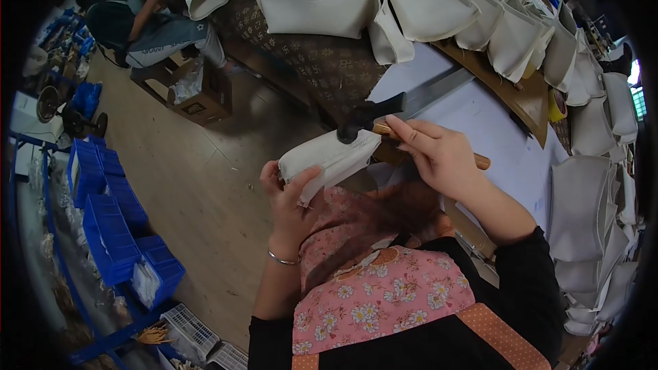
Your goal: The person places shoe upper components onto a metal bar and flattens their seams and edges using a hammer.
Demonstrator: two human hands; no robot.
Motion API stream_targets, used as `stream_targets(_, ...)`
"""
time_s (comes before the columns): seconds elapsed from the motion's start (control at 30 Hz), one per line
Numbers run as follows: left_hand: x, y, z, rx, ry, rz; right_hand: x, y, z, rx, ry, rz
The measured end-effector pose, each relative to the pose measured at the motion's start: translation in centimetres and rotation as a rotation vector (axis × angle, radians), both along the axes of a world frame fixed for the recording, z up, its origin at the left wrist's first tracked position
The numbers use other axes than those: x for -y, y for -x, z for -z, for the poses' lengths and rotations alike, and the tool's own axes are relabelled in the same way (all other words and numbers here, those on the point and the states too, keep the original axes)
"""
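A white sewn pouch-like piece is held at its lower left end by my left hand, fingers wrapped on both sides. My right hand grips the wooden handle of a hammer-like tool. The tool's dark head touches or hangs just over the upper right end of the white piece, which rests against a dark metal arm reaching out from the table. Whether the head is pressed on the piece I cannot tell.
Many white pouches line the table's back and right side. A brown board lies on the white tabletop. Blue bins stand at left. A person sits at upper left beside a cardboard box.
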State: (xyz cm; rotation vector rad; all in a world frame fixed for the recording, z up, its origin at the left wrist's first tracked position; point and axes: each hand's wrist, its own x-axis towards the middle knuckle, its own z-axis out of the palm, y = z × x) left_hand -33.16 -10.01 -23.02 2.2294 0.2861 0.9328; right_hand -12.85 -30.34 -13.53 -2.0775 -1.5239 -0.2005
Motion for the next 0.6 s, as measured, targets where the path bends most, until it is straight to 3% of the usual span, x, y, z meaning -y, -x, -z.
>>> stream_targets(0.1,-0.1,0.1,0.2,-0.003,0.001,0.004,0.1,0.1,-0.9,0.112,0.014,0.012)
stream_targets(0.17,0.1,-0.1,-0.1,0.038,0.036,-0.012,0.2,0.8,1.0,-0.119,-0.198,-0.083)
stream_targets(0.27,0.1,0.0,0.1,0.017,0.020,-0.022,-0.3,0.9,0.3,-0.135,-0.017,0.015)
stream_targets(0.37,-0.2,-0.1,0.0,0.059,0.078,0.044,2.0,-1.4,-0.4,-0.301,0.001,0.136)
stream_targets(0.4,-0.7,0.3,-0.4,0.064,0.075,0.039,3.4,-2.6,0.9,-0.315,-0.110,0.137)
stream_targets(0.47,-2.6,2.2,-1.2,-0.059,0.182,0.105,6.9,-4.0,2.3,-0.829,-0.214,0.400)
stream_targets(0.6,-8.0,10.0,1.7,0.286,0.697,-0.165,14.9,-7.1,3.4,-1.008,-0.169,0.775)
